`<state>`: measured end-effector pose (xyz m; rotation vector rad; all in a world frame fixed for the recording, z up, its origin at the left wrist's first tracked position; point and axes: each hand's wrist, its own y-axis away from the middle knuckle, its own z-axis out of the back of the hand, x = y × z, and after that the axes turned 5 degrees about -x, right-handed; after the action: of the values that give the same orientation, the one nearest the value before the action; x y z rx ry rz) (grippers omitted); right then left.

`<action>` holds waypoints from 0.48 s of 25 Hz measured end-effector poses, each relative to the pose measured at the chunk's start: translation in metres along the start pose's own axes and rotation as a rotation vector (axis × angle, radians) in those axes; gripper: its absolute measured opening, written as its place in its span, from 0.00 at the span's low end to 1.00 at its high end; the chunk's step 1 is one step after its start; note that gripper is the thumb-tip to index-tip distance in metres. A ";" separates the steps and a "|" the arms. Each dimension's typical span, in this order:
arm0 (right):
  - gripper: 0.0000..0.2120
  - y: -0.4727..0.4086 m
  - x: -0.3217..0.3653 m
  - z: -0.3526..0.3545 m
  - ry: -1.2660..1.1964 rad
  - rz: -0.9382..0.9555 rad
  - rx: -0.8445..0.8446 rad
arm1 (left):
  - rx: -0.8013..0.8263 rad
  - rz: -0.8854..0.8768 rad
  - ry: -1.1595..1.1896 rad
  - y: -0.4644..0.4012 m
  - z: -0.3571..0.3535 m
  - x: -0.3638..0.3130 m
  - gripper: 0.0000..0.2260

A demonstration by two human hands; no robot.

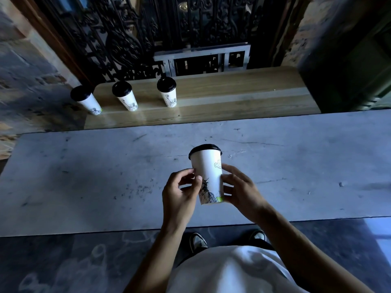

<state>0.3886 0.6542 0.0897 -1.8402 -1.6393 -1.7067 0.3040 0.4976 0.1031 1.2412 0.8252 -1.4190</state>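
Head view, looking down: a white paper cup (208,172) with a black lid (204,148) sits just right of the picture's centre, over the grey marble counter (95,176), and both hands are on it. The left hand (182,193) comes in at the cup's 9 o'clock side, with its fingers curled and its thumb and forefinger tips pressed against the wall, pinching it lightly. The right hand (241,189) grasps the cup at 3 o'clock, with the thumb on the near face by the lower edge and the other fingers wrapped round behind. The cup stands nearly upright, leaning a little, and a dark line drawing with a green patch shows near its base. Whether the base touches the counter cannot be told. Toward 11 o'clock, well apart from the hands, three more lidded cups stand in a row: the first cup (86,100) at the left edge of a wooden shelf (232,96), the second cup (125,96) beside it, and the third cup (167,92) further right. An ornate black iron grille (127,39) rises behind the shelf at 12 o'clock. At 6 o'clock are a white shirt (228,271) and two shoes (197,242) on a dark floor.
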 end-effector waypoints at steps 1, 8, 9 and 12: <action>0.18 -0.002 0.000 0.001 0.012 -0.003 -0.006 | 0.001 0.007 -0.003 -0.001 -0.001 0.002 0.09; 0.15 -0.003 0.001 0.005 0.086 0.016 -0.001 | 0.022 -0.132 -0.079 -0.005 -0.002 0.004 0.07; 0.13 -0.004 0.001 0.005 0.098 0.019 0.013 | 0.026 -0.157 -0.094 -0.006 -0.003 0.005 0.07; 0.17 -0.005 0.003 0.007 0.116 0.036 0.037 | 0.026 -0.151 -0.110 -0.008 -0.005 0.006 0.07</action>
<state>0.3886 0.6628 0.0870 -1.7095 -1.5720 -1.7220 0.2983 0.5020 0.0950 1.1289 0.8417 -1.6094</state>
